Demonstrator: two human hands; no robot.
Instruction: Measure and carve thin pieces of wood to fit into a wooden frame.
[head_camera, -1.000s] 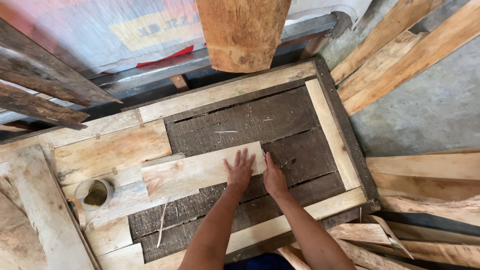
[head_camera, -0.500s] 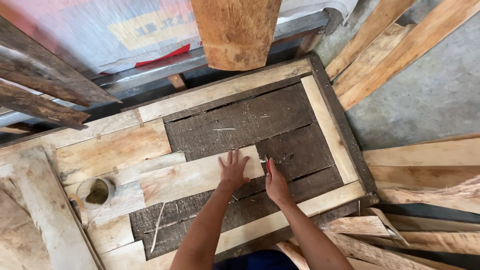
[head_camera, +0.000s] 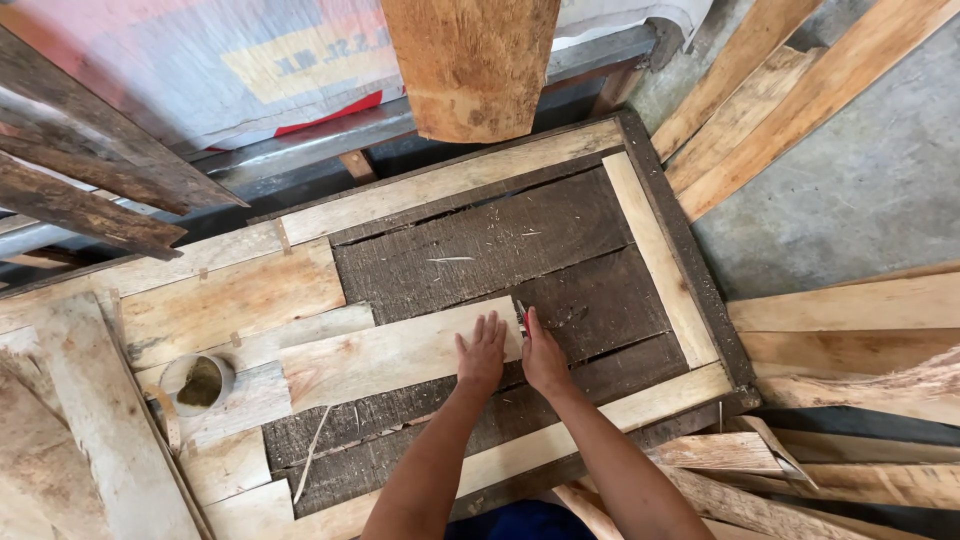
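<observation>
Head view: left hand (head_camera: 483, 352) lies flat, fingers spread, on the right end of a pale plank (head_camera: 390, 352) sitting across dark boards (head_camera: 480, 245). Right hand (head_camera: 541, 355) pinches a red-tipped pencil (head_camera: 521, 317) right at the plank's end edge. Small tub (head_camera: 199, 381) sits off left.

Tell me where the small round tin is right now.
In the head view the small round tin sits at the left on the pale boards, well left of the left hand, which lies flat on a light plank.
</observation>
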